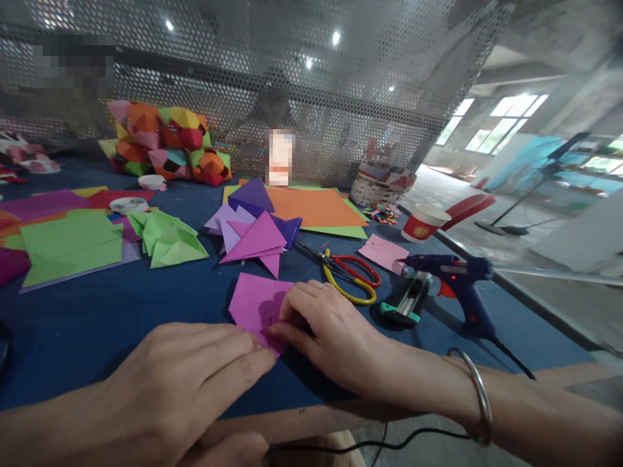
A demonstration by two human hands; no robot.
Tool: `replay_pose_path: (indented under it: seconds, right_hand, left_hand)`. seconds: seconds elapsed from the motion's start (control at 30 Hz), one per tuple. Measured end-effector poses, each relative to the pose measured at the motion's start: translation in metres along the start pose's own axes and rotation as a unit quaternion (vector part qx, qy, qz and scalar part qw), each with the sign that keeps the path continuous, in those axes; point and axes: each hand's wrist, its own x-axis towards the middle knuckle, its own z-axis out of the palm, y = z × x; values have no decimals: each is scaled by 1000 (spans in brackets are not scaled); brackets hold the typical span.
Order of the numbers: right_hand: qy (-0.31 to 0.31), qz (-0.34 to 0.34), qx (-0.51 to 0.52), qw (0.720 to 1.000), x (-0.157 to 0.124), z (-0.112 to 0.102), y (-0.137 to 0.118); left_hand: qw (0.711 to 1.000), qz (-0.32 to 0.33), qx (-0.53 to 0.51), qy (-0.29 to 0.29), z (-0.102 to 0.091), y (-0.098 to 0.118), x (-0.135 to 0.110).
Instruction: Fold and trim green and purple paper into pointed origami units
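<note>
A magenta sheet of folding paper [256,298] lies near the table's front edge, with a folded, pointed outline. My right hand [335,331] is closed on its right side, thumb and fingers pinching the lower edge. My left hand [189,370] lies with fingers stretched out, fingertips pressing the paper's lower left edge, the thumb apart below. Just behind the sheet is a pile of folded purple and magenta paper pieces [256,243]. Scissors with red and yellow handles [353,288] lie beyond my right hand.
Right of the scissors are a blue glue gun [452,272], a green-black cutter [406,301] and a paper cup [423,224]. Green folded pieces [168,240] and coloured sheets [73,243] lie left. Paper balls [168,143] stand behind, before a perforated screen [311,78].
</note>
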Motion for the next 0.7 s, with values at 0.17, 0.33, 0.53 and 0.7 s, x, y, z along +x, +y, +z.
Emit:
replay_pose_path:
  seconds: [0.17,0.33,0.53,0.7]
  right_hand:
    - [-22,13,0,1000,1,-3,-4]
    - [-23,12,-1,1000,1,-3,-4]
    - [-23,73,3,997,1,-8,-4]
    - [-39,83,-15,996,4,-9,-4]
  left_hand:
    - [999,-1,18,-48,0,-3,2]
    - [999,1,23,-35,3,1,7]
    - [999,-18,37,-36,8,5,2]
    - [999,-10,-24,-45,3,-5,2]
